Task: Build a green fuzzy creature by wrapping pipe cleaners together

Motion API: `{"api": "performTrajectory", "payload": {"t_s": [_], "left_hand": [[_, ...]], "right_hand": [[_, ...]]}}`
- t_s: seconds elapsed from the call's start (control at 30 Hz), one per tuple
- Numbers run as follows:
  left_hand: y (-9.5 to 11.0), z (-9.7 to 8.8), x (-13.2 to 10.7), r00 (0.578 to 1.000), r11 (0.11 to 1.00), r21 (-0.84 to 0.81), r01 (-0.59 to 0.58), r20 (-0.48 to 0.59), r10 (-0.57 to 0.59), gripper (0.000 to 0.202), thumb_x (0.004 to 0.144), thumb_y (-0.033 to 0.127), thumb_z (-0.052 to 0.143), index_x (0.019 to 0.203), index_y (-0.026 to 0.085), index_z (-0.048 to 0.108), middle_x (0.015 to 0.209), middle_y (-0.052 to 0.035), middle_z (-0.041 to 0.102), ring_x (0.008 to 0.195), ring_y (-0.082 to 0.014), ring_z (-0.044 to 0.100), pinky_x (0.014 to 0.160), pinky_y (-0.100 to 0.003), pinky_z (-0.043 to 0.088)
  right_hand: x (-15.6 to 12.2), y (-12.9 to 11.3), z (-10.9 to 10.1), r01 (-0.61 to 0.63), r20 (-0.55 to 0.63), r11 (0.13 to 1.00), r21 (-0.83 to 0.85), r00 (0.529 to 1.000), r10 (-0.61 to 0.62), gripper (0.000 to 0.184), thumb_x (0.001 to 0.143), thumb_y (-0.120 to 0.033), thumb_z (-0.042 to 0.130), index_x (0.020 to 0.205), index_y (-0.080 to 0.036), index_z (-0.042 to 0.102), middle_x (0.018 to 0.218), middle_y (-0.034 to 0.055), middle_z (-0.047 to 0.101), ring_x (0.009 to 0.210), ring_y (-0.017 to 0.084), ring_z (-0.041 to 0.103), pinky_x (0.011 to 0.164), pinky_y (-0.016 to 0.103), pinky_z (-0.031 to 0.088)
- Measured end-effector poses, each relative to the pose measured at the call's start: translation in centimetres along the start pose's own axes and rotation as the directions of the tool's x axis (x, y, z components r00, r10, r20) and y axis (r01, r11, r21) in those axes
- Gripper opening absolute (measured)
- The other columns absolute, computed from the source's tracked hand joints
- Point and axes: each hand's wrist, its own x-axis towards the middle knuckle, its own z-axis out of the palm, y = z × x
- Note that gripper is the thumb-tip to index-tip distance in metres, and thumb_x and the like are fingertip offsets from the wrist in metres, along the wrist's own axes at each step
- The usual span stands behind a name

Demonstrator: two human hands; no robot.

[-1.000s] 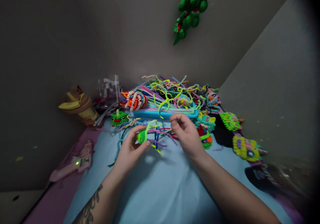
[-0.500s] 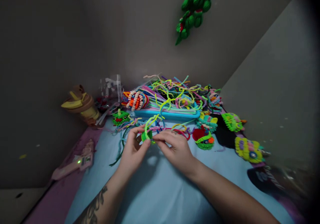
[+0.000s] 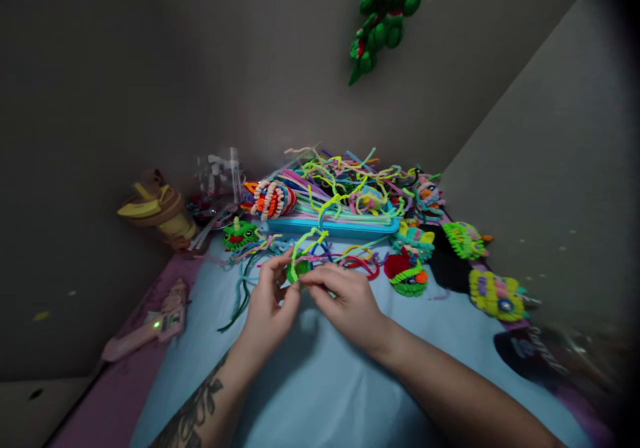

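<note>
Between my hands is a small green pipe-cleaner piece (image 3: 301, 269), with a lighter yellow-green strand (image 3: 296, 243) looping up from it. My left hand (image 3: 273, 299) pinches the piece from its left side with thumb and fingers. My right hand (image 3: 343, 298) has thumb and forefinger closed at its right edge, pinching it there; the fingertips partly cover it. Just beyond lie loose pink, blue and red pipe cleaners (image 3: 367, 265) on the light blue cloth (image 3: 320, 381).
Behind stands a blue tray (image 3: 333, 229) heaped with pipe cleaners. Finished-looking pipe-cleaner fish (image 3: 499, 295) line the right side. At left are a pink glue gun (image 3: 150, 331), a green figure (image 3: 241, 235) and a brown-yellow pot (image 3: 160, 209). A green garland (image 3: 385, 21) hangs on the wall.
The green piece has turned slightly between my fingers, showing more of its inner face. My right fingertips have shifted a little left and closer to my left hand.
</note>
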Motion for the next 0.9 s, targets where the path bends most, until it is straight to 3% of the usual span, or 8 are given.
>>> {"api": "performTrajectory", "payload": {"t_s": [0.2,0.43,0.73,0.9], "left_hand": [[-0.2,-0.2,0.1,0.998,0.996,0.066,-0.064,-0.004,0.064,0.034,0.083,0.011,0.052,0.114,0.023,0.045,0.118,-0.0071,0.06,0.108,-0.0181,0.06,0.085,-0.029,0.049],[0.8,-0.4,0.8,0.999,0.998,-0.058,-0.036,-0.016,0.035,0.031,0.072,0.007,0.057,0.097,0.022,0.05,0.099,-0.0015,0.063,0.097,-0.0153,0.062,0.085,-0.028,0.047],[0.7,-0.5,0.9,0.993,0.974,-0.194,0.118,-0.004,-0.121,0.034,0.069,0.011,0.064,0.098,0.022,0.048,0.106,-0.0044,0.063,0.107,-0.0208,0.06,0.091,-0.034,0.046],[0.5,-0.9,1.1,0.983,0.952,-0.251,0.174,-0.018,-0.185,0.045,0.071,0.02,0.07,0.109,0.024,0.045,0.125,-0.008,0.056,0.109,-0.0211,0.059,0.09,-0.037,0.048]], "right_hand": [[-0.3,-0.2,0.3,-0.022,0.056,1.0,0.017,0.998,0.021,0.021,0.086,-0.011,0.051,0.09,-0.022,0.068,0.083,0.0025,0.071,0.076,0.014,0.065,0.07,0.025,0.05],[-0.5,-0.3,0.5,0.014,0.058,1.0,0.024,0.998,-0.015,0.02,0.084,-0.009,0.052,0.087,-0.021,0.068,0.078,0.0021,0.069,0.072,0.013,0.063,0.067,0.023,0.05],[-0.5,-0.1,0.8,-0.005,0.073,1.0,0.009,0.997,0.005,0.021,0.084,-0.009,0.05,0.086,-0.021,0.067,0.077,0.0024,0.069,0.072,0.014,0.065,0.068,0.024,0.05],[0.0,0.1,0.2,-0.118,-0.029,0.991,0.066,0.992,0.12,0.017,0.084,-0.013,0.053,0.085,-0.022,0.067,0.08,0.0026,0.07,0.076,0.015,0.066,0.07,0.026,0.051]]}}
